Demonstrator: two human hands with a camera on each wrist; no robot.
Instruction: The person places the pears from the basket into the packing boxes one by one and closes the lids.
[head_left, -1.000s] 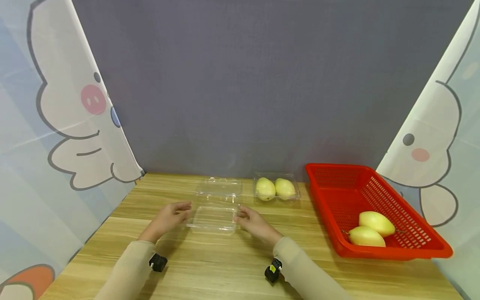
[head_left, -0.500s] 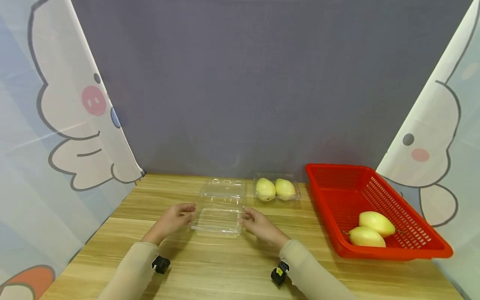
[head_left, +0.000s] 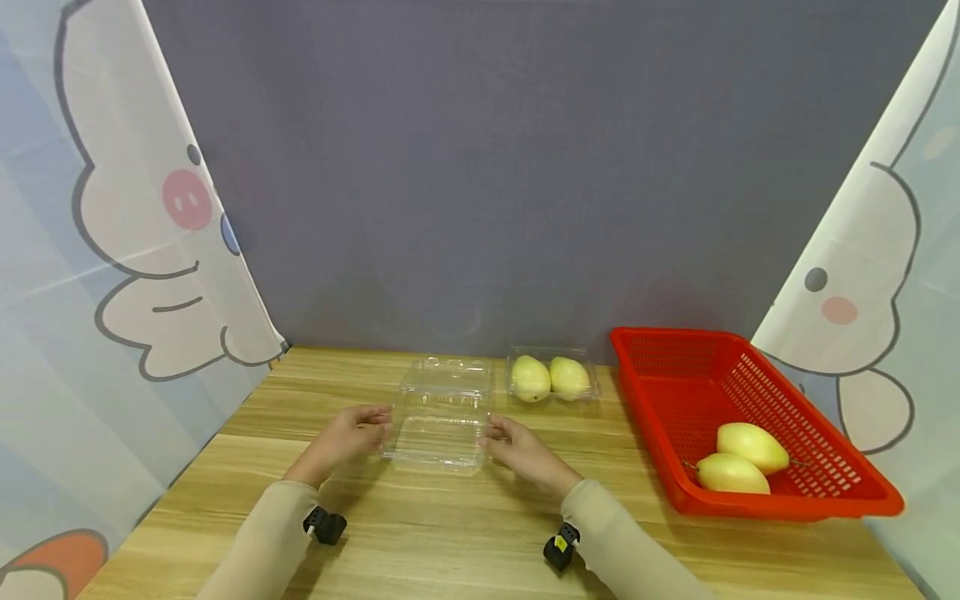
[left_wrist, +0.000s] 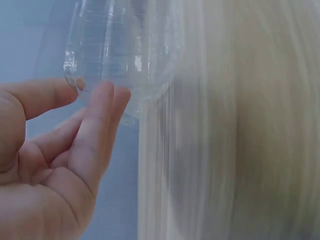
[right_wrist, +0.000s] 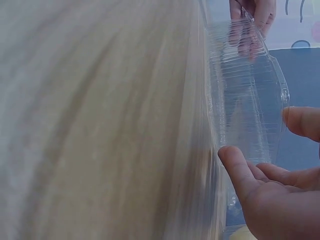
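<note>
Transparent plastic container [head_left: 442, 433], unfolded with its lid [head_left: 450, 377] behind its base, is at the middle of the table [head_left: 465, 533] before us; we cannot tell whether its base touches the wood. Our left grip [head_left: 351, 435] pinches the container's left edge, and our right grip [head_left: 521, 450] holds the opposite edge between thumb and fingers. Behind and to the right, we see a second container [head_left: 547, 350] with two pale-yellow fruits [head_left: 531, 379] side by side. Farther right, a red basket [head_left: 787, 505] carries two more fruits [head_left: 752, 446] near its front. Black cameras [head_left: 325, 526] ride on our beige sleeves [head_left: 258, 533]; a gray backdrop [head_left: 450, 167] hangs behind.
</note>
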